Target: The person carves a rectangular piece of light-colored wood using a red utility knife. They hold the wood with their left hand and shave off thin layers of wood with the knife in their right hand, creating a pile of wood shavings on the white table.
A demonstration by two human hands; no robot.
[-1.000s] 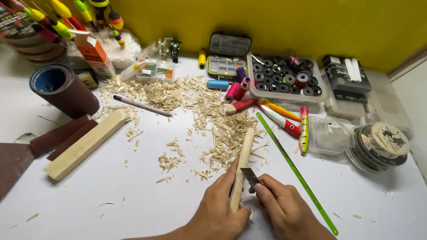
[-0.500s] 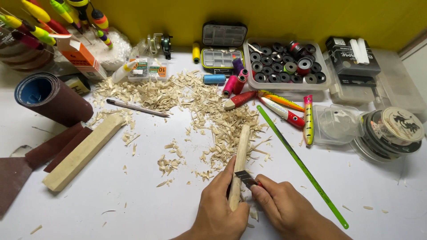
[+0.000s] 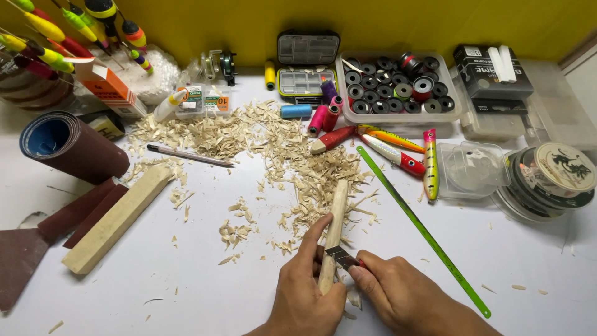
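Orange carton (image 3: 106, 87) far left; left hand (image 3: 308, 292) grips stick (image 3: 333, 230).

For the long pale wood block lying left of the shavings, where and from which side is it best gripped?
Grip the wood block around its middle, from above, fingers across its narrow width. It lies flat and diagonal on the table, with long straight parallel sides that suit a pinch. Its left side lies close to the sandpaper strips, so coming straight down seems safer than from the side. Both hands are busy: the left hand holds the carved stick.
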